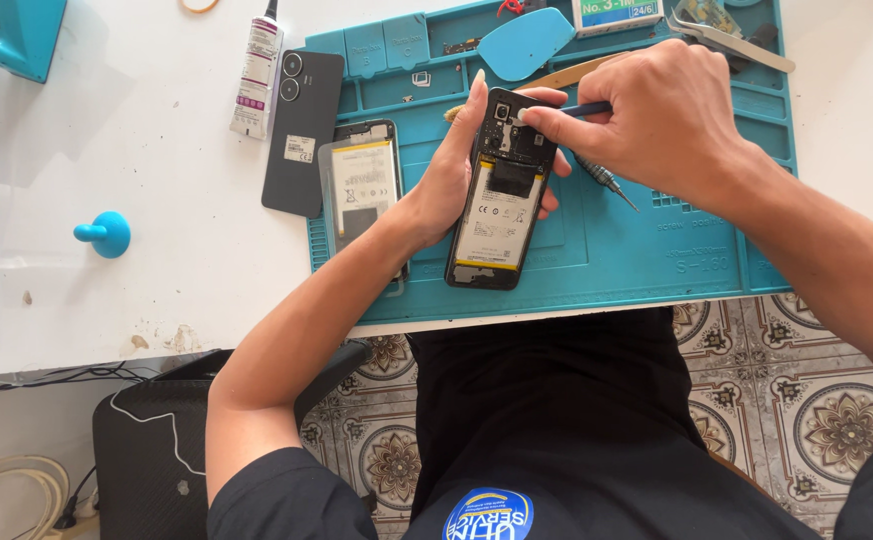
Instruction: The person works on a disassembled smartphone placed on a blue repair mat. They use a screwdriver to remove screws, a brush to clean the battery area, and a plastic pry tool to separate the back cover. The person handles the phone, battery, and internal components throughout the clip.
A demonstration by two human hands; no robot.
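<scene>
Teal mat (657, 260) under it, the opened phone (502, 190) sits clasped in my left hand (447, 180), while my right hand (657, 110), at two o'clock, pinches a tool (587, 108); I'd keep its tip steady and shallow.

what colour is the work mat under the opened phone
Teal blue, seen in the head view: the mat lies under the opened phone held by the left hand.
</scene>
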